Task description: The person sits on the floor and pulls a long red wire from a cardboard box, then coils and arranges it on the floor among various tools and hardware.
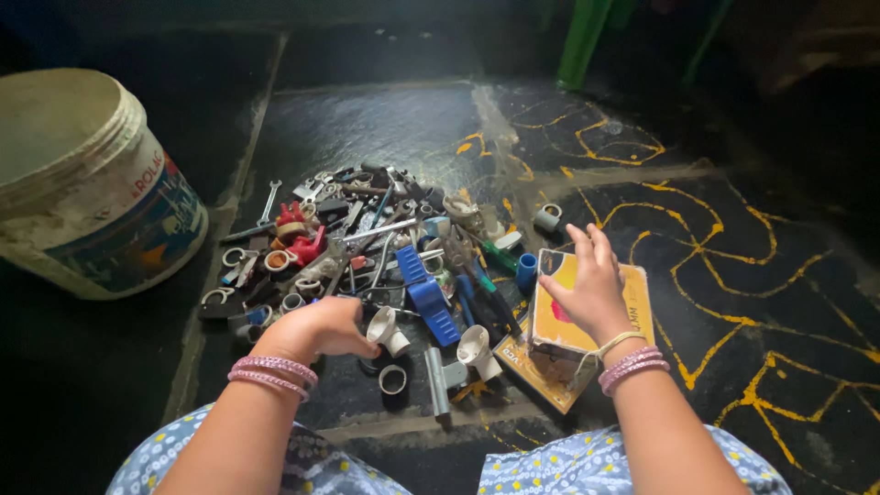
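Head view looks down on a dark stone floor (385, 119) with yellow chalk lines (706, 229) drawn across its right half; it gives plenty of open room ahead and to the right, while a big white plastic bucket (87, 183) closes off the left side and a green leg of some furniture (582, 41) stands well back. Next in size is the heap of hardware (367, 243) spread at the centre: spanners, pipe fittings, rings and blue and red plastic parts, loosely tangled, so anything pulled from it may drag neighbours along. Just beside the heap on the right sits a yellow cardboard box (632, 298), tilted on a flat card under it; it looks light and thin-walled, likely to crush under a hard squeeze, and best taken by its corners or opposite edges. The right hand (591, 284) rests on its top with fingers spread and only lightly curled, pressing rather than gripping. The left hand (321, 328) is curled nearly closed at the near edge of the heap, just beside a white funnel-shaped fitting (385, 330); whether it holds some small piece I cannot tell. That fitting, like its twin (477, 350) nearby, looks rigid, light and smooth, apt to roll, and would be easiest pinched at the narrow neck.
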